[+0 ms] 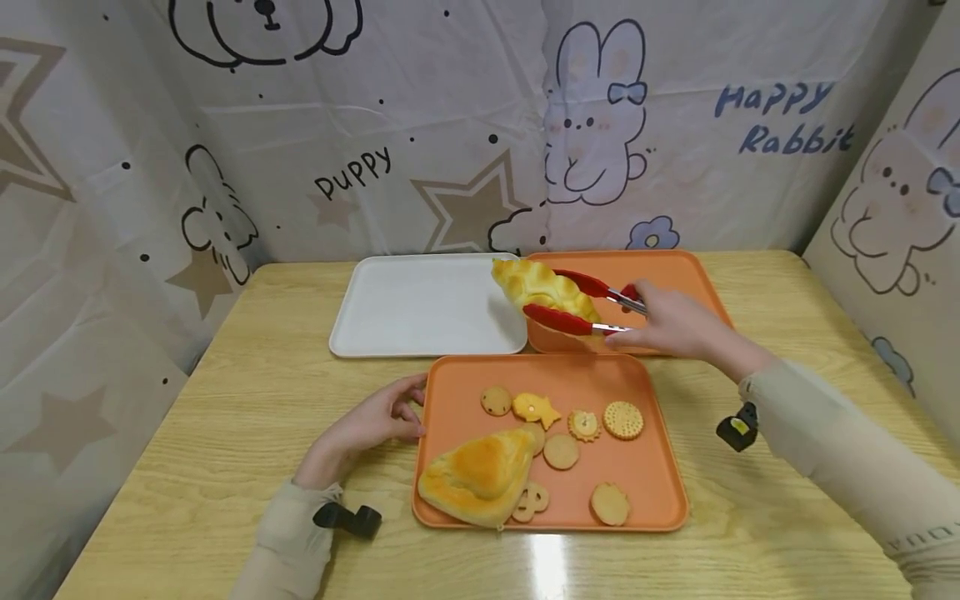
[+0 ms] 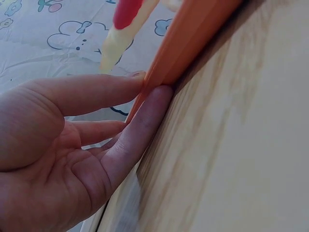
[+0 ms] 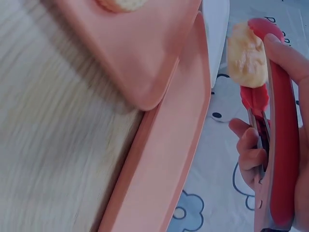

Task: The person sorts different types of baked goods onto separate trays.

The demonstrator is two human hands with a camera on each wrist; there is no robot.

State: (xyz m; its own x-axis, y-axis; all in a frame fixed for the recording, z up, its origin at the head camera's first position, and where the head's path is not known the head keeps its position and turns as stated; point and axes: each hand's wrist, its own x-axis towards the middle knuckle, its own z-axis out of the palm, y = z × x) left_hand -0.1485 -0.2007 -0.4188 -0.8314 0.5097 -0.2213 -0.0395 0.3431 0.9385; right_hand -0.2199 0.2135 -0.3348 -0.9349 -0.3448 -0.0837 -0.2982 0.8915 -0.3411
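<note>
My right hand (image 1: 671,323) grips red-tipped metal tongs (image 1: 558,320), which hold a golden croissant-shaped bread (image 1: 542,286) above the seam of the two back trays. In the right wrist view the tongs' red handle (image 3: 284,145) lies along the palm, and the bread (image 3: 246,55) sits between the tips. At the left side of the front orange tray (image 1: 645,475), my left hand (image 1: 375,419) pinches the rim, thumb and fingers on the edge in the left wrist view. A big triangular bread (image 1: 480,475) lies in that tray's front left corner.
Several cookies share the front tray, among them a fish-shaped one (image 1: 536,408) and a round dotted one (image 1: 623,420). Behind stand a white tray (image 1: 423,308) at left and another orange tray (image 1: 645,265) at right. A printed cloth (image 1: 450,108) hangs behind the wooden table (image 1: 247,400).
</note>
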